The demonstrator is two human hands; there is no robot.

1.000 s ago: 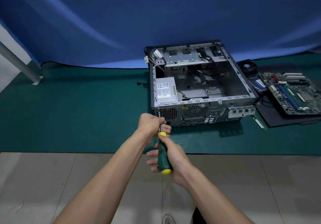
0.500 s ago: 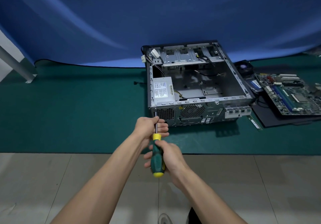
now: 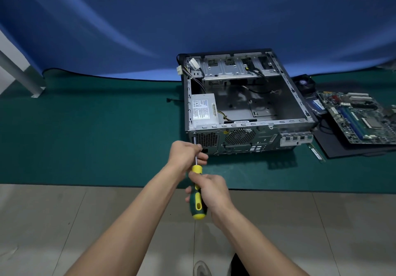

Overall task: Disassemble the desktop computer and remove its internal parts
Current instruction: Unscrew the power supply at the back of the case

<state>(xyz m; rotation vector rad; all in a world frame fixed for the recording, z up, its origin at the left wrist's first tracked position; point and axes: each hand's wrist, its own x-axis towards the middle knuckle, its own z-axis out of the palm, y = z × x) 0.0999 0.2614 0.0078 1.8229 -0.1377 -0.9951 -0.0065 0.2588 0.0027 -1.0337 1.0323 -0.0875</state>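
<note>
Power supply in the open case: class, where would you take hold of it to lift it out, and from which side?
Probably grip the power supply by its long side faces, coming from above: the case is open-topped, walls block its left and rear.

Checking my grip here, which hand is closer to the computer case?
Left. The left hand pinches the screwdriver shaft just in front of the computer case; the right hand grips the handle farther back.
</note>
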